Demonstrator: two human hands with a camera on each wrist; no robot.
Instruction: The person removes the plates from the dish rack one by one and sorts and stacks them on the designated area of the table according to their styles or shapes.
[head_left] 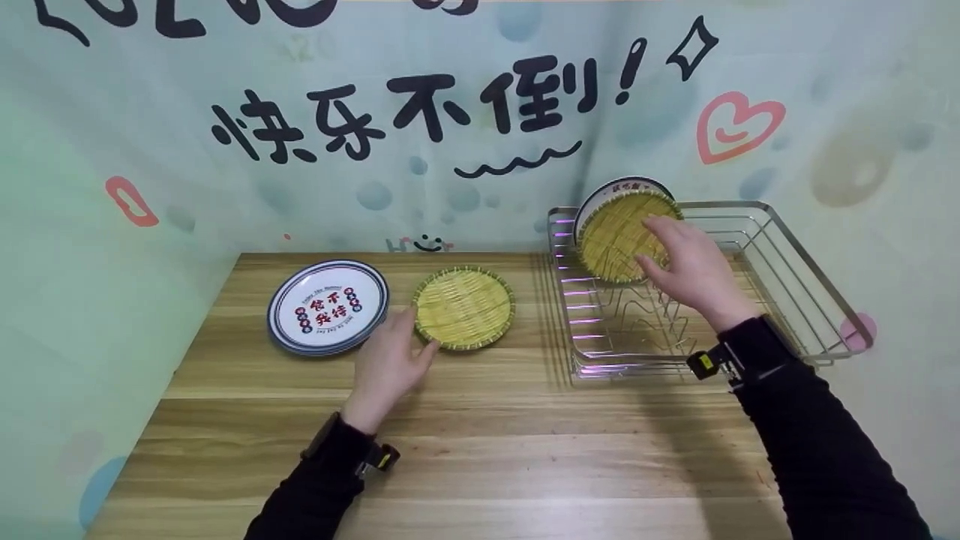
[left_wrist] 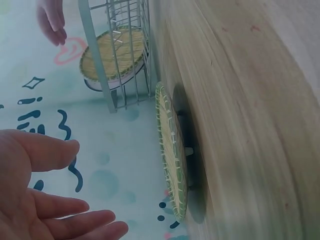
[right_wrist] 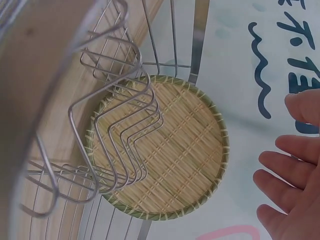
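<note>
A round woven bamboo tray (head_left: 464, 307) lies flat on the wooden table (head_left: 480, 450); my left hand (head_left: 391, 358) hovers open at its near-left edge, fingers (left_wrist: 55, 210) straight, holding nothing. The same tray (left_wrist: 171, 157) shows edge-on in the left wrist view. A second bamboo tray (head_left: 616, 234) stands upright in the wire dish rack (head_left: 780, 259), with a white plate (head_left: 600, 196) behind it. My right hand (head_left: 686, 262) is open just in front of that tray (right_wrist: 165, 150), fingers (right_wrist: 287, 170) spread, apart from it.
A stack of white plates with blue rims and red characters (head_left: 328, 306) sits left of the flat tray. The rack's wire prongs (right_wrist: 120, 145) cross in front of the upright tray. A printed backdrop closes the back and sides.
</note>
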